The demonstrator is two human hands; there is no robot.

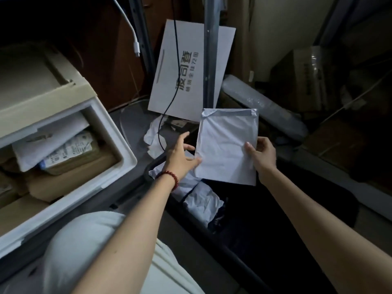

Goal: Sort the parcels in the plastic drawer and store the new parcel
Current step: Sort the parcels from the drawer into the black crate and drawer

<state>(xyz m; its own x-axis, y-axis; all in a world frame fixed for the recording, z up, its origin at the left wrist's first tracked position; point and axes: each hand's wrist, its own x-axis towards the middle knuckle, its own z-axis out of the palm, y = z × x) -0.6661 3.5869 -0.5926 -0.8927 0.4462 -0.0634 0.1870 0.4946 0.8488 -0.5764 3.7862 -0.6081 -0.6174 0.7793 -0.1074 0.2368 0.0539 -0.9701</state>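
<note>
1. Two hands meet at a white parcel (228, 145), which is held upright in the air to the right of the open plastic drawer (118, 149), apart from it.
2. Writing: a flat white carton (186, 68), standing behind a metal post (210, 60), bears large dark Chinese characters and the figure "72". The printed label on the labelled parcel (53, 143) inside the drawer is too small to read.
3. Left hand (182, 154), with a red bead bracelet (169, 177) at the wrist: the fingers (186, 135) are spread and nearly straight. One fingertip touches the white parcel's left edge, and nothing is gripped.
4. Right hand (262, 154): the thumb presses the parcel's face and the fingers curl behind its right edge, pinching it.
5. Brown cartons (70, 177) lie under the labelled parcel. Crumpled white mailers (201, 202) lie in a dark container (151, 165) below the hands.
</note>
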